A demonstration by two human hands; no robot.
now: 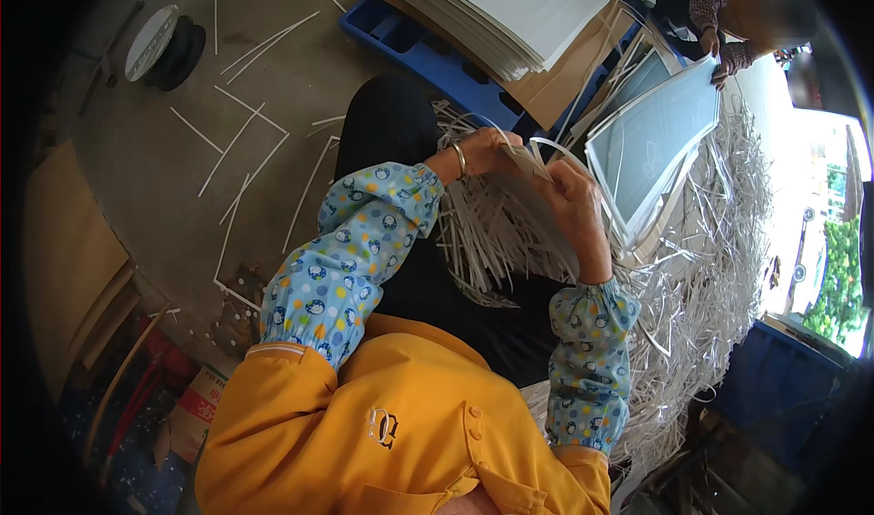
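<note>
In front of me both hands meet over a small flat greyish-beige piece (528,163), which looks like card; its exact kind is not clear. My left hand (492,151), with a bangle at its wrist, is closed on the piece's left end. Closed on its right end is my right hand (572,194), fingers bent with the knuckles up. A thin white strip (549,142) curls up beside the right hand. Below them, a heap of cut white strips (496,237) lies between my knees.
A blue pallet (387,37) carries a stack of white sheets (501,10). Upper right, a person (719,14) grips pale blue panels (651,137). More shredded strips (696,333) pile up at right. Loose strips (246,132) and a round stool-like object (164,49) occupy the floor at left.
</note>
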